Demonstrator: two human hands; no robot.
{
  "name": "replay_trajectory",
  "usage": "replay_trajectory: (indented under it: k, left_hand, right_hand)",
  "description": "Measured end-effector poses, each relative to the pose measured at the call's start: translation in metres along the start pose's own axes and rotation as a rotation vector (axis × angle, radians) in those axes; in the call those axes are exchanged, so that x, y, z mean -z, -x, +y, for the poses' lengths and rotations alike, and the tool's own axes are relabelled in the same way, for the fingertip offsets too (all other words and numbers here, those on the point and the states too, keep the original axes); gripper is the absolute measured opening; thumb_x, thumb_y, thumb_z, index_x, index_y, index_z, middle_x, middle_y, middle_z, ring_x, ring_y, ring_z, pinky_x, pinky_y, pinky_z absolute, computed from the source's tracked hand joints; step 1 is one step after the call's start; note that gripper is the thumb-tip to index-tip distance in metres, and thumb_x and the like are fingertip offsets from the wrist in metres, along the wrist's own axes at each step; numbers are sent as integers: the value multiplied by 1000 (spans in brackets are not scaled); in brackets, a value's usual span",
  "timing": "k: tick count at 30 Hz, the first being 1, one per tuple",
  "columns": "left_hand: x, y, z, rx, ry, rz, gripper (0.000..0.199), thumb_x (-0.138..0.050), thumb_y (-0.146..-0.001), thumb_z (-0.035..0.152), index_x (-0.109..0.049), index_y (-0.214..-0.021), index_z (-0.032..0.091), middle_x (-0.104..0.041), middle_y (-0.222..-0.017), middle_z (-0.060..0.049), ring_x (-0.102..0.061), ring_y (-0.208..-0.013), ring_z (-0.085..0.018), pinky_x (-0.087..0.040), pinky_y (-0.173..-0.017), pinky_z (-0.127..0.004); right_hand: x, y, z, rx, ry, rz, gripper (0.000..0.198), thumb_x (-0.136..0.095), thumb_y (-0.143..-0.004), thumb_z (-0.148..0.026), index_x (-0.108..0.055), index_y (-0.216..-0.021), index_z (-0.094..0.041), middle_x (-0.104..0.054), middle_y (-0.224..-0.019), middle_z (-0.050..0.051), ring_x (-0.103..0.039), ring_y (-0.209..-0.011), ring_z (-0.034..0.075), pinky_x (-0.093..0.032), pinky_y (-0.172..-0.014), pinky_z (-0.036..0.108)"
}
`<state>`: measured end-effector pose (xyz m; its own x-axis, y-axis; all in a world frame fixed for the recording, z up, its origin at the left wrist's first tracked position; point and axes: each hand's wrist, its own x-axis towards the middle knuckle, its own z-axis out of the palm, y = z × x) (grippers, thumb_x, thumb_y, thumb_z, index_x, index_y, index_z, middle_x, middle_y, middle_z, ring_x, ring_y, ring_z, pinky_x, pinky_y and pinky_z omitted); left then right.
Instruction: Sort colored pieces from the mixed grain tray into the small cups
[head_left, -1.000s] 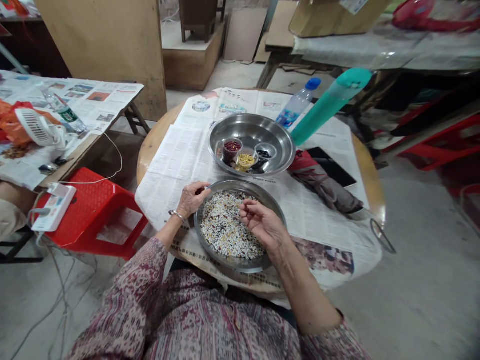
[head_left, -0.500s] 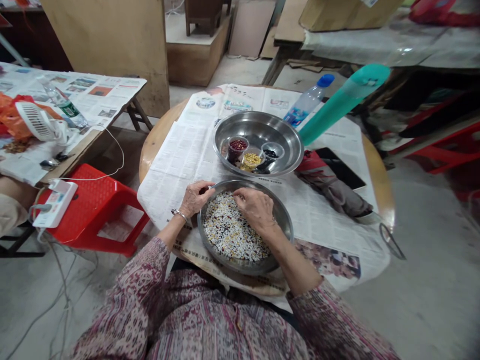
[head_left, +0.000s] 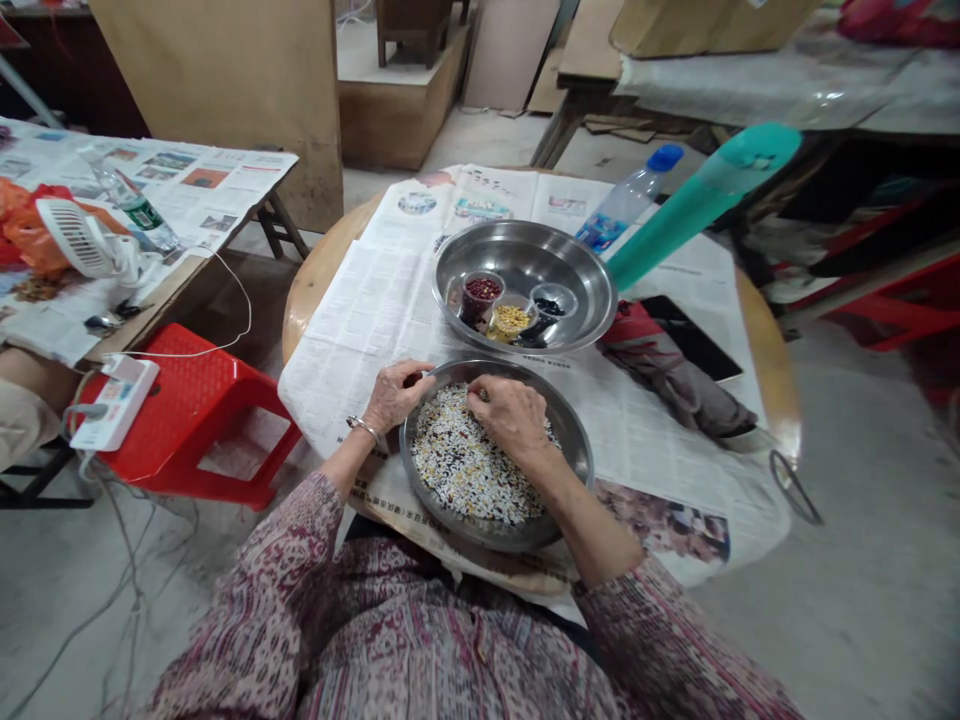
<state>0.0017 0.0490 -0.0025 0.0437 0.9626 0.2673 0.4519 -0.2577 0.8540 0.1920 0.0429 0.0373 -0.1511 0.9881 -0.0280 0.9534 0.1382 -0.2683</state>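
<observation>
Newspaper-covered round table [head_left: 360, 310]; hands [head_left: 512, 412] in grainy steel pan [head_left: 574, 440].

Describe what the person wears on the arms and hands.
Both arms are in loose sleeves of a maroon-and-cream patterned fabric, pushed up so the forearms are bare. The left hand has a thin silver-coloured bracelet at the wrist. The right hand is bare, with no glove; no ring can be made out.

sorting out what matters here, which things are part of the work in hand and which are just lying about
In use:
near pan of mixed grains
right hand, fingers down in the grains
left hand on the pan's rim
far pan with three small cups

Lying about:
water bottle
green tube
folded cloth
newspaper
red stool
small fan
</observation>
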Motion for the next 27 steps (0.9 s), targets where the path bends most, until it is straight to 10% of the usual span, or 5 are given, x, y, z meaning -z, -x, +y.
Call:
replay_trajectory:
  k: [14,22,27]
  left_hand:
    - [1,0,-2,8,-7,-7,18,-64,-83,23,-75,-95,15,-66,-73,-1,-55,-66,-11,-46,-66,-23]
    - [2,-1,0,17,3,-8,18,-64,-83,23,-76,-94,15,-65,-73,-1,-55,-65,-11,-46,-65,-23]
    - [3,-1,2,20,4,-7,19,-64,-83,24,-76,-95,15,-65,-72,-1,-53,-64,-11,-45,-64,-23]
  right_hand:
    - [1,-9,3,-63,-174,6,19,-59,-75,-31,-74,-83,-24,-73,-77,4,-62,-74,20,-37,-65,29]
    - [10,24,15,-289,-1440,-297,30,-75,-58,-39,-62,-75,-19,-38,-47,-11,-24,-42,5,-19,-42,21]
    - [3,41,12,-293,-1754,-415,28,-77,-59,-31,-59,-77,-20,-29,-46,-14,-16,-40,3,-15,-38,17]
